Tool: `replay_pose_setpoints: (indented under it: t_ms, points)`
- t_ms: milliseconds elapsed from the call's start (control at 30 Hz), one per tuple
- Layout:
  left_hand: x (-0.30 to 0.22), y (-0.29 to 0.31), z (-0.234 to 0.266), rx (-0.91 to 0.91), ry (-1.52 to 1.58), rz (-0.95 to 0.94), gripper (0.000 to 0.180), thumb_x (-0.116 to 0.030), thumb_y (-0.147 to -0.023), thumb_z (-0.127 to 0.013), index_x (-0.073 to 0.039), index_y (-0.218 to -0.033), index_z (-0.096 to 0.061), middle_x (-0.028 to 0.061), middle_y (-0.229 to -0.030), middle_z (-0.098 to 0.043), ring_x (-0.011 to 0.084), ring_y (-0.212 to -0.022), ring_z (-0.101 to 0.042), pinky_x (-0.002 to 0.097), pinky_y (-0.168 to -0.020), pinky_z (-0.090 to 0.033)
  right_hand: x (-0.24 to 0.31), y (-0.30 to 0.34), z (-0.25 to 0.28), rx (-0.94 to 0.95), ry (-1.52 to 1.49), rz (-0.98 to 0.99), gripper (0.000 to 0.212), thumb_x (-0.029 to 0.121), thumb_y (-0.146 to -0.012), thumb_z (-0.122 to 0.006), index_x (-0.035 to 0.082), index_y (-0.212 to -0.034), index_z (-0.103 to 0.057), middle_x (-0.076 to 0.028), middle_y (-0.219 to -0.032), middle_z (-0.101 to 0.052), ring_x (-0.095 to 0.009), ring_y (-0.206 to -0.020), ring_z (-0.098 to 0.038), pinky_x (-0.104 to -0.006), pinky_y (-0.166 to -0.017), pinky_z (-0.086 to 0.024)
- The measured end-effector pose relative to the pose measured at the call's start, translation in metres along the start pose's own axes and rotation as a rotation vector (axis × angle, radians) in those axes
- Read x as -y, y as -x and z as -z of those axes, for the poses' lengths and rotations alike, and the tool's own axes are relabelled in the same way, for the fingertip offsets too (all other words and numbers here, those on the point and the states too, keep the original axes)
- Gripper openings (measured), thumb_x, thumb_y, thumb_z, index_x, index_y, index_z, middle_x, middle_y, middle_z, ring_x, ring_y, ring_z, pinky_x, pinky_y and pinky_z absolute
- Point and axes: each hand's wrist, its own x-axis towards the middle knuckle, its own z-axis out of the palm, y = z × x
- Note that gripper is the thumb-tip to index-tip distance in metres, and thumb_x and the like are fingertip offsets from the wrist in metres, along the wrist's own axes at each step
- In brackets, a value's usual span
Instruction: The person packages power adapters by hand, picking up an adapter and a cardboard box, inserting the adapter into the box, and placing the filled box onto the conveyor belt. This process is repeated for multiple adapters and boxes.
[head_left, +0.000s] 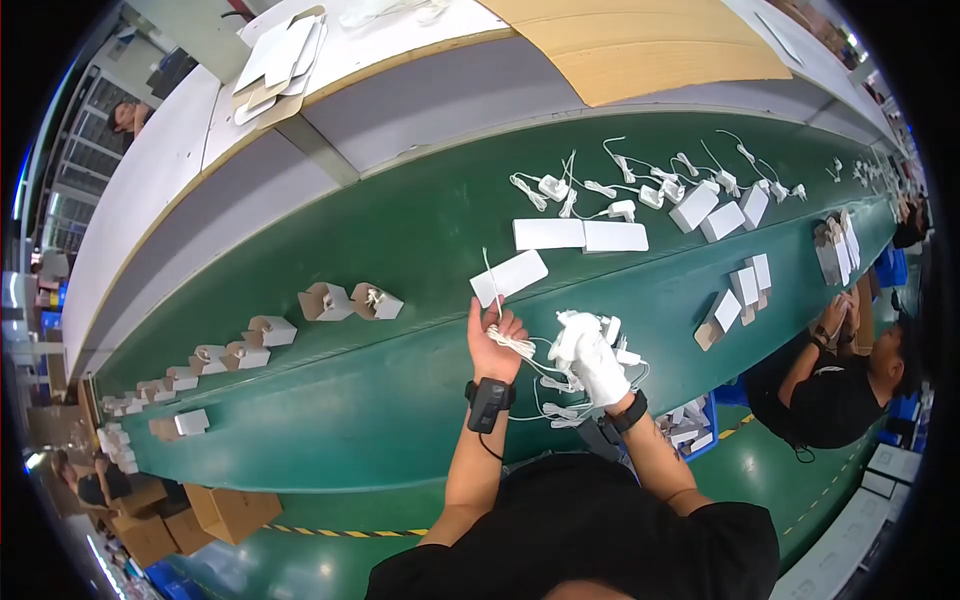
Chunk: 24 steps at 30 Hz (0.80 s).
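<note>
My left hand (497,350) is palm up with curled fingers around a coiled white cable (512,343); a loose end of it sticks up past my fingertips. Just beyond lies a closed white box (512,277). My right hand (588,358), in a white glove, is closed around white power adapters (612,330). Glove and adapters blend together, so the exact grip is partly hidden. White cords loop below and between both hands, with a cable bundle (565,412) near my right wrist.
Two white boxes (580,236) lie ahead, with several corded adapters (650,195) behind them. Open boxes (325,302) line the green belt leftward. A shelf (430,70) borders the far side. At right, a co-worker (835,390) sits near upright boxes (738,290); a blue bin (690,425) stands below.
</note>
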Motion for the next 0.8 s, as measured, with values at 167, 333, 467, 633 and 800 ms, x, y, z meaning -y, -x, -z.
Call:
replay_pose_setpoints:
  t_ms: [167, 333, 467, 633, 800]
  points:
    - [0.041, -0.026, -0.027, -0.719, -0.915, -0.148, 0.059, -0.049, -0.093, -0.042, -0.005, -0.131, -0.047, 0.0126, -0.132, -0.048, 0.0221, -0.129, -0.037, 0.033, -0.105, -0.028, 0.01, -0.012, -0.024, 0.147, 1.33, 0.461, 0.028, 0.019, -0.079, -0.065, 0.004, -0.101, -0.057, -0.01, -0.108, -0.057, -0.021, -0.089, -0.058, -0.0319, -0.078, -0.048]
    - [0.055, -0.042, -0.044, -1.006, -1.114, -0.254, 0.058, -0.045, -0.092, -0.047, -0.005, -0.134, -0.042, 0.0093, -0.128, -0.05, 0.0218, -0.127, -0.039, 0.0353, -0.105, -0.029, 0.0, -0.025, -0.012, 0.147, 1.114, 0.296, 0.025, 0.017, -0.079, -0.064, 0.004, -0.099, -0.057, -0.007, -0.099, -0.058, -0.018, -0.083, -0.059, -0.029, -0.072, -0.048]
    - [0.018, -0.032, -0.035, -1.016, -1.19, -0.186, 0.062, -0.035, -0.086, -0.056, -0.005, -0.136, -0.037, 0.008, -0.127, -0.05, 0.0215, -0.125, -0.041, 0.0362, -0.104, -0.031, 0.002, -0.015, 0.021, -0.027, 0.91, 0.074, 0.039, 0.024, -0.081, -0.066, 0.003, -0.11, -0.052, -0.009, -0.111, -0.054, -0.018, -0.087, -0.057, -0.029, -0.074, -0.048]
    - [-0.05, -0.023, -0.012, -1.046, -1.563, 0.058, 0.075, -0.019, -0.074, -0.069, -0.005, -0.138, -0.032, 0.0085, -0.131, -0.045, 0.0213, -0.123, -0.042, 0.0352, -0.099, -0.037, 0.048, 0.014, -0.022, -0.003, 0.203, -0.18, 0.06, 0.034, -0.081, -0.069, 0.001, -0.124, -0.045, -0.011, -0.115, -0.053, -0.017, -0.089, -0.058, -0.0274, -0.072, -0.049]
    - [-0.094, 0.013, -0.028, -1.078, -1.858, 0.246, 0.09, -0.005, -0.065, -0.08, -0.004, -0.139, -0.028, 0.009, -0.133, -0.042, 0.0211, -0.122, -0.042, 0.0344, -0.096, -0.041, 0.078, 0.05, -0.052, 0.058, -0.007, -0.295, 0.068, 0.036, -0.081, -0.068, 0.0, -0.131, -0.038, -0.012, -0.116, -0.054, -0.019, -0.091, -0.059, -0.0289, -0.072, -0.051]
